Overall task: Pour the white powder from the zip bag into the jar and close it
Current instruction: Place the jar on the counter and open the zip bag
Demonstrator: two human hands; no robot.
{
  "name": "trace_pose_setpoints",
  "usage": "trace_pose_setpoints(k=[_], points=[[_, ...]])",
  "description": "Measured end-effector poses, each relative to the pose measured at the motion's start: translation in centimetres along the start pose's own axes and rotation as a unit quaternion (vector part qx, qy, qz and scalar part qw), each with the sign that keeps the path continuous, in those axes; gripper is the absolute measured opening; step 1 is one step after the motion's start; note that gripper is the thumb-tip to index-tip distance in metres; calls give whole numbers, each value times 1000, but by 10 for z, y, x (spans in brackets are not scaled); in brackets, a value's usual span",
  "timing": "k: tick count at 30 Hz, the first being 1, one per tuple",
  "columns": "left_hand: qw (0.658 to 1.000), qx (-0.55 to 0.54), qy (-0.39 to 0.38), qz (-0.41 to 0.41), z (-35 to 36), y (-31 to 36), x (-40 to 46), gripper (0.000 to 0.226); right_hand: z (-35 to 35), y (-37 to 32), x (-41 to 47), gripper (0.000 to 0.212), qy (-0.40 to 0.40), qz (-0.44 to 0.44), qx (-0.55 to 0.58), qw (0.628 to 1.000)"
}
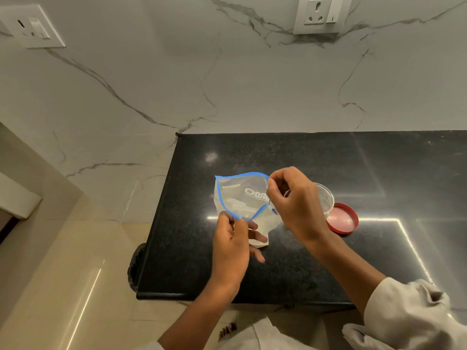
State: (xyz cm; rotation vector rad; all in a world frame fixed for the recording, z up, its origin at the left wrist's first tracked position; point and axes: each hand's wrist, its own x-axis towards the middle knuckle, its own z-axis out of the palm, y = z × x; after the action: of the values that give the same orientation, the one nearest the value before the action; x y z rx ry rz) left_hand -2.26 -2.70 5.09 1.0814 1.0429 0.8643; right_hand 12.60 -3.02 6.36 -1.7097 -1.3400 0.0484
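A clear zip bag with a blue zip rim is held above the black counter, its mouth spread wide. White powder shows in its bottom corner, below my fingers. My left hand pinches the near side of the rim. My right hand pinches the far right side of the rim. A clear jar stands without a lid just behind my right hand, partly hidden by it. Its red lid lies upside down on the counter to the jar's right.
The black granite counter ends at a left edge and a near edge. A marble wall with two socket plates rises behind it. A dark bin sits on the floor at the counter's left corner.
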Motion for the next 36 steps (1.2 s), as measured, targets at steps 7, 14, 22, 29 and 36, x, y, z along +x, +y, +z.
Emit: trace_pose_setpoints(k=[7,14,22,29,36], points=[[992,62,12,108,-9,4,-21,16,-7,-5,0,8,-35,-31,34,998],[782,460,-45,418,-35,37,29,45,-21,-2,23,6,-84,-138,-54,985],[660,594,-157,432,-48,30,45,35,-23,8,27,9,-94,-124,-80,985],[586,615,-192,492,-43,15,23,35,-29,12,18,11,-102,-100,-79,987],[688,607,-186,352,-40,56,35,60,-45,35,9,43,-126,1,0,992]])
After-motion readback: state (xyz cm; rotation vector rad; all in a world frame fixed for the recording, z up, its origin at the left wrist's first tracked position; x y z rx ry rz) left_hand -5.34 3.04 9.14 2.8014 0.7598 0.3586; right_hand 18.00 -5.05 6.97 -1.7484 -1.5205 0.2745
